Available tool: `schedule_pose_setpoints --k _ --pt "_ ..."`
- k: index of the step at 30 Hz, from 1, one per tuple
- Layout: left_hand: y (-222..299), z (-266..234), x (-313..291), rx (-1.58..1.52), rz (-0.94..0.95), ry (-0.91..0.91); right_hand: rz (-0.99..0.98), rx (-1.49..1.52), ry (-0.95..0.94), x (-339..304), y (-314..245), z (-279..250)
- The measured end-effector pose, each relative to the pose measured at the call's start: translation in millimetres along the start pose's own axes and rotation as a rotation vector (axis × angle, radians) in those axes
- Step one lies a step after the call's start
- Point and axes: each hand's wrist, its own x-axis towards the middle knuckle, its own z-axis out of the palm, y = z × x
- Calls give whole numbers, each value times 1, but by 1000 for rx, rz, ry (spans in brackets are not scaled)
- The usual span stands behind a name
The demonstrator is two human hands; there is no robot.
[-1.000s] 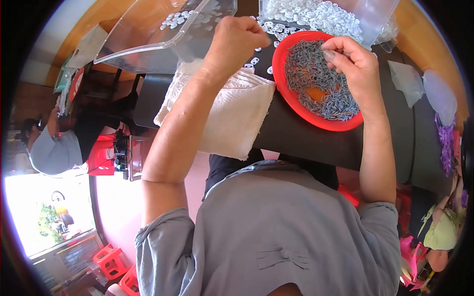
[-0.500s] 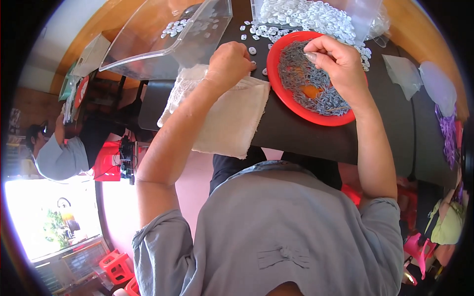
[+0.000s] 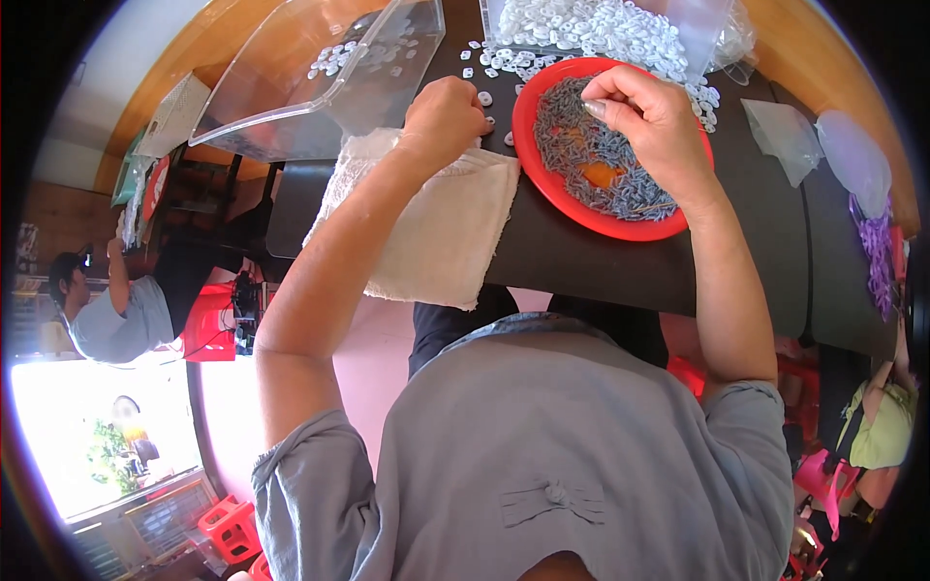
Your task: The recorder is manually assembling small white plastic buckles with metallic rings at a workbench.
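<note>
My right hand (image 3: 654, 126) is over a round red plate (image 3: 542, 184), thumb and forefinger pinched together. Whatever is between those fingertips is too small to make out. Many small grey-blue slender pieces (image 3: 630, 197) cover the plate, and an orange patch (image 3: 601, 174) shows among them. My left hand (image 3: 446, 121) is closed at the far edge of a folded cream cloth (image 3: 436, 237); its fingertips are turned away, so what they hold is hidden. Close to its knuckles lie a few loose white oval pieces with holes (image 3: 485, 99).
Behind the plate, a clear bin (image 3: 712, 39) holds a heap of white pieces (image 3: 601, 24), some spilled on the dark table (image 3: 601, 266). Another clear bin (image 3: 291, 116) leans at the left. Plastic bags (image 3: 852, 160) lie at the right. One person (image 3: 121, 315) is at far left, another (image 3: 882, 426) at far right.
The table and its things appear slightly farther left and up in the view. Both hands stay closed in nearly the same places beside the cloth and over the plate.
</note>
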Motion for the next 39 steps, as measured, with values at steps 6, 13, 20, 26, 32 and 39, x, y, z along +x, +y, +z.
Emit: schedule_pose_setpoints --k 6,13,20,26,32,39 --pt "1 -1 9 8 -40 -67 16 -10 -4 -1 1 0" --pt "-1 -2 7 -186 5 -80 -35 -49 10 -1 2 0" --pt "-7 9 4 -510 78 128 104 106 10 2 2 1" --pt "45 -10 -6 -974 -108 37 291 318 43 2 -5 -4" --pt "78 17 -3 -1443 -214 -197 421 447 161 4 -11 2" --pt "84 27 -11 -1512 -131 -178 391 433 176 3 -2 7"
